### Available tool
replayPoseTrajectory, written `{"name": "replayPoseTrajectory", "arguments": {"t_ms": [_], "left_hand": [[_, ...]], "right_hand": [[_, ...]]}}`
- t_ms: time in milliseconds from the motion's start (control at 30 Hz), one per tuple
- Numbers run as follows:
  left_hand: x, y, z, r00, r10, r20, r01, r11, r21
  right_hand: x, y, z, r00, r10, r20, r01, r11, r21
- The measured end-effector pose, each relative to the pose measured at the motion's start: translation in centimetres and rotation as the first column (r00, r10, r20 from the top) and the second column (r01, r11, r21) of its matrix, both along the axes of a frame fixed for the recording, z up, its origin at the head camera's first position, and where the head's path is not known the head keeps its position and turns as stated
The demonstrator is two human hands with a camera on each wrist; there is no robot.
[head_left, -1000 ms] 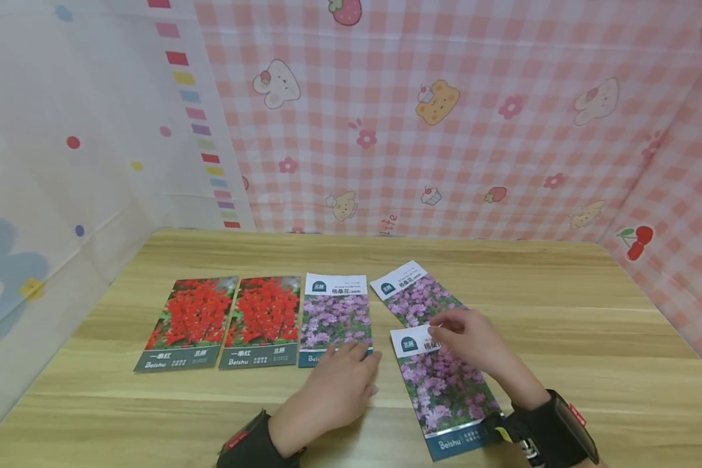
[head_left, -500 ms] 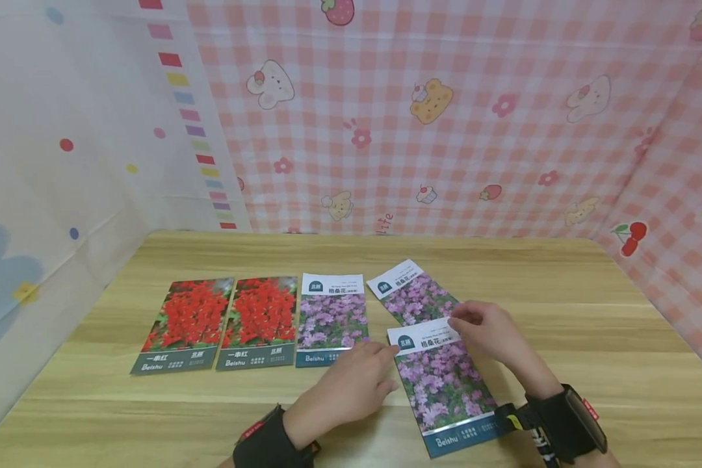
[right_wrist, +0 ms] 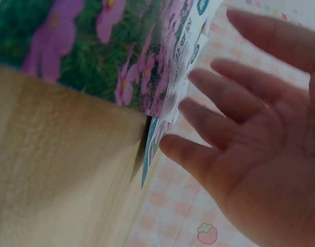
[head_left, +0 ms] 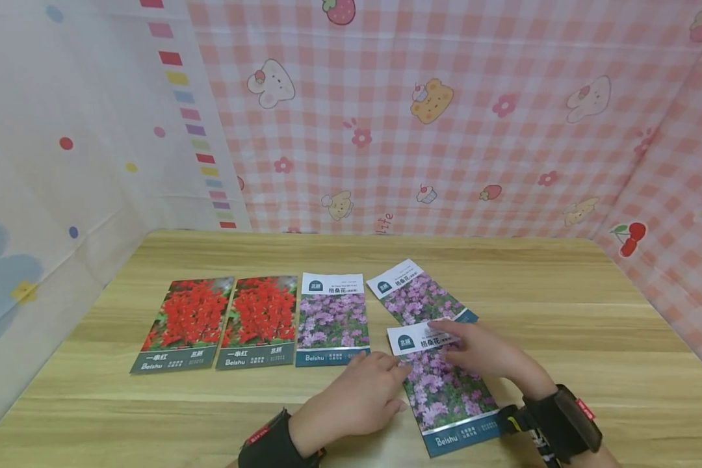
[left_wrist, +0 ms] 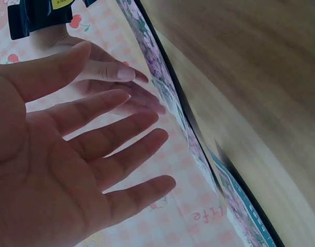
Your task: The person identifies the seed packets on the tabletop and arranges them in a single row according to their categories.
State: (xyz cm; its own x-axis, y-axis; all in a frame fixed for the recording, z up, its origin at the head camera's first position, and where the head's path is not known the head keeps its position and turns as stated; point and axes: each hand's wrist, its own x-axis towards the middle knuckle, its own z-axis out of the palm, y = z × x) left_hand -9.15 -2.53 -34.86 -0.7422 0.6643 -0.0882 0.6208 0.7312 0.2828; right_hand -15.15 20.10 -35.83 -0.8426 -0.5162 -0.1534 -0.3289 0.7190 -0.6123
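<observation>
A seed packet with purple flowers (head_left: 447, 390) lies slanted on the table, its white top overlapping the foot of a second, tilted purple-flower packet (head_left: 418, 300). My right hand (head_left: 491, 354) is over the front packet's upper right part, fingertips at the white band. In the right wrist view, the same hand (right_wrist: 260, 134) has extended, slightly bent fingers and pinches nothing. My left hand (head_left: 357, 396) is at the front packet's left edge, its fingertips close to it; contact is unclear. The left wrist view shows this hand (left_wrist: 70, 159) spread, palm visible, holding nothing.
To the left, a third purple-flower packet (head_left: 333, 318) stands in a row with two red-flower packets, one in the middle (head_left: 263, 312) and one at the far left (head_left: 190, 315). The wooden table (head_left: 152, 416) meets a pink checked cloth (head_left: 474, 149) behind.
My left hand has moved right, from the third purple packet to the front packet's left edge. My right hand went to the packet's top right corner, then back left over it.
</observation>
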Motion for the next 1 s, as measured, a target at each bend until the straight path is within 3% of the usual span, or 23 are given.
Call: {"name": "replayPoseTrajectory", "arguments": {"t_ms": [167,333,533,1000], "left_hand": [[-0.1,0.0,-0.2,0.994,-0.102,-0.034,0.102,0.995,0.008],[-0.1,0.3,-0.5,0.978,-0.203,-0.043,0.203,0.979,-0.001],[0.0,0.7,-0.9,0.969,-0.246,-0.004,0.246,0.969,-0.016],[0.4,1.5,-0.8,0.957,-0.288,-0.03,0.287,0.957,-0.026]], "right_hand": [[-0.1,0.2,-0.3,0.995,0.099,0.004,-0.099,0.995,0.031],[-0.1,0.7,-0.4,0.994,0.107,-0.036,-0.105,0.994,0.036],[-0.1,1.7,-0.5,0.996,0.082,-0.046,-0.08,0.996,0.039],[0.5,5.5,-0.9,0.998,-0.032,-0.056,0.034,0.999,0.036]]}}
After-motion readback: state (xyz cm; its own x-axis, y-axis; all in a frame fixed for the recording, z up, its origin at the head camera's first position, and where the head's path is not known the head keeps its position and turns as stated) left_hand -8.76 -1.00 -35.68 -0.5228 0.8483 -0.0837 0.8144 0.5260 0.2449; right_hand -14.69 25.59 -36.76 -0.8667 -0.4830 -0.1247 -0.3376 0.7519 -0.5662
